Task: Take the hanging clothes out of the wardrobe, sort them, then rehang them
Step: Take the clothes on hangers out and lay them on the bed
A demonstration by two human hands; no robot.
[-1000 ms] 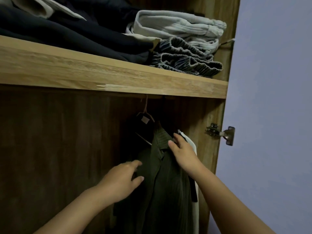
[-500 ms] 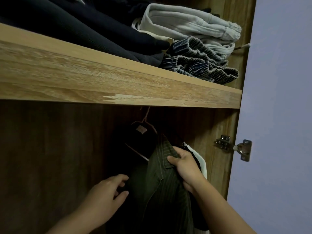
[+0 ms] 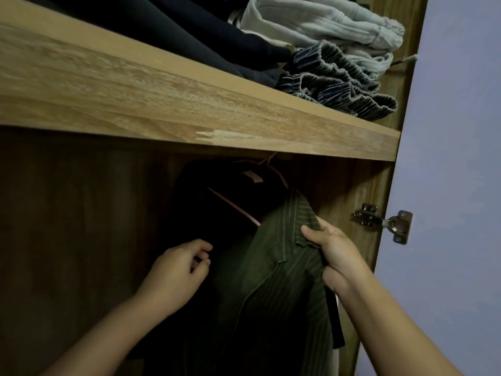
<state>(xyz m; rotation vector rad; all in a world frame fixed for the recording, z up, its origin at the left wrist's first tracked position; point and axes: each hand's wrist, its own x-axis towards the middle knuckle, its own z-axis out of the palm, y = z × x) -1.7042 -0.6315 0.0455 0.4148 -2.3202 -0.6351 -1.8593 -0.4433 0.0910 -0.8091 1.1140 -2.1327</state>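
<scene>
Right hand (image 3: 336,256) grasping the green striped shirt (image 3: 273,272) inside the wardrobe.

The left hand (image 3: 176,272), at nine o'clock of the shirt, has curled fingers at a black garment (image 3: 217,202); whether it grips, I cannot tell. Both garments hang on hangers, so removal has barely begun; sorting and rehanging remain. At twelve o'clock a wooden shelf (image 3: 189,104) carries folded clothes (image 3: 325,31); at three o'clock, a door hinge (image 3: 385,221) and lilac wall (image 3: 455,158).

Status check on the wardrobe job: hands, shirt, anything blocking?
Right hand grips green striped shirt at the collar. Left hand curled at dark garment, grip unclear. Shirt on the rail; shelf close above.
</scene>
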